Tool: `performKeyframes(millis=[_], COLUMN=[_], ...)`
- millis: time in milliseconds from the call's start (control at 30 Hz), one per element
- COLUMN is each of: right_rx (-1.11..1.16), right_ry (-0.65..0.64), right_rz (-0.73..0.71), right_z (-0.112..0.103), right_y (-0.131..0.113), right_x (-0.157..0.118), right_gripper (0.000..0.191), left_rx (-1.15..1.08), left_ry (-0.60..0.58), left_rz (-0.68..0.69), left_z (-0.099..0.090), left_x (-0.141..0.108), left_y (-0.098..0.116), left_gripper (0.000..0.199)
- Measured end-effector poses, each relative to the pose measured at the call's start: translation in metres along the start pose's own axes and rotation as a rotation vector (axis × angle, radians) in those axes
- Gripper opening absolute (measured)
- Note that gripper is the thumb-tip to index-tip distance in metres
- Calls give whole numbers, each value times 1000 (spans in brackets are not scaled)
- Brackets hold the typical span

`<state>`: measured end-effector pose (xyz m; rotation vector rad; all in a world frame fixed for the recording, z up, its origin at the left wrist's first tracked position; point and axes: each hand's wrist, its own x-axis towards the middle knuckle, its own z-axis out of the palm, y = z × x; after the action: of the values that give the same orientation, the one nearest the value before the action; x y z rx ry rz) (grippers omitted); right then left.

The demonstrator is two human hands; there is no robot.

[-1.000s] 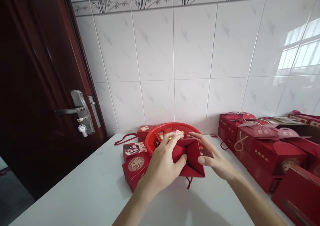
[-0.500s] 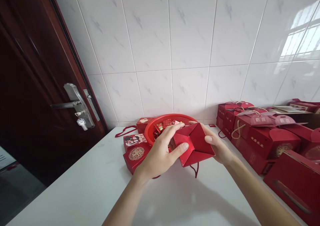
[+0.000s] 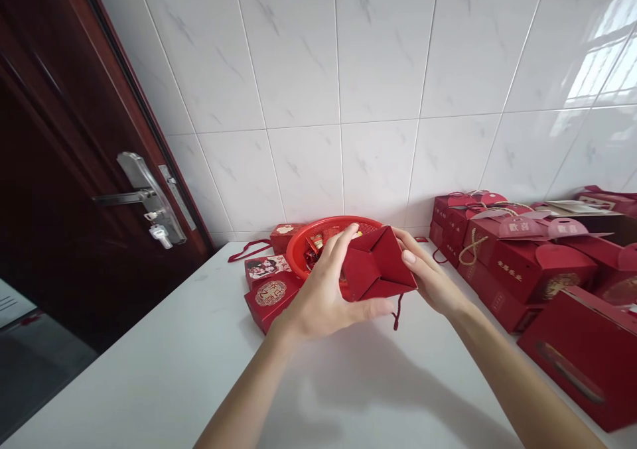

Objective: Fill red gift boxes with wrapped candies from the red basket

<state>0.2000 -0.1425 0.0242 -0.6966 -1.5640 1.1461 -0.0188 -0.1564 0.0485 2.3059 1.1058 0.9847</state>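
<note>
A small red box [image 3: 381, 263] is held above the white table, its folded flaps facing me and a dark red cord hanging below it. My left hand [image 3: 331, 290] is around the box's left side, thumb stretched along the lower edge, fingers behind the upper left. My right hand [image 3: 428, 273] grips the right side, thumb on the edge and the other fingers partly hidden behind. Behind the box, an orange-red plastic basket [image 3: 297, 253] holds several small wrapped items.
Red boxes [image 3: 271, 296] lie left of the basket on the white table [image 3: 199, 343]. Stacked red gift boxes [image 3: 527, 263] with cord handles line the right side. A tiled wall [image 3: 378, 164] stands behind; a dark door [image 3: 74, 170] is at the left.
My left thumb has moved off the flaps to below the box. The box has tilted and risen slightly in the view, and its flaps look flatter. The view has shifted a little downward.
</note>
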Motion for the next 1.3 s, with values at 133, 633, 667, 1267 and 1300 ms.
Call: performKeyframes(millis=[133,633,667,1267,1300], right_rx=[-49,59,70,-638,-683], right_ry=[8,316,306,-50,-110], right_rz=[-3,-13,-4,-194,-209], right_z=[-3,-14,-17,1,3], right_y=[-3,-11,-14,-63,-64], right_x=[-1,5,4,-33,-34], right_gripper=[58,38,37,5,8], left_rx=[9,-57,-61,-450,-440], left_ry=[82,278,278,-389,-352], left_rz=[-22,165,167,-40,-23], left_z=[6,18,18,-5,-5], left_x=[2,10,11,14,14], left_y=[1,-7,-7,-31,-29], left_gripper=[107,89,87,98,91])
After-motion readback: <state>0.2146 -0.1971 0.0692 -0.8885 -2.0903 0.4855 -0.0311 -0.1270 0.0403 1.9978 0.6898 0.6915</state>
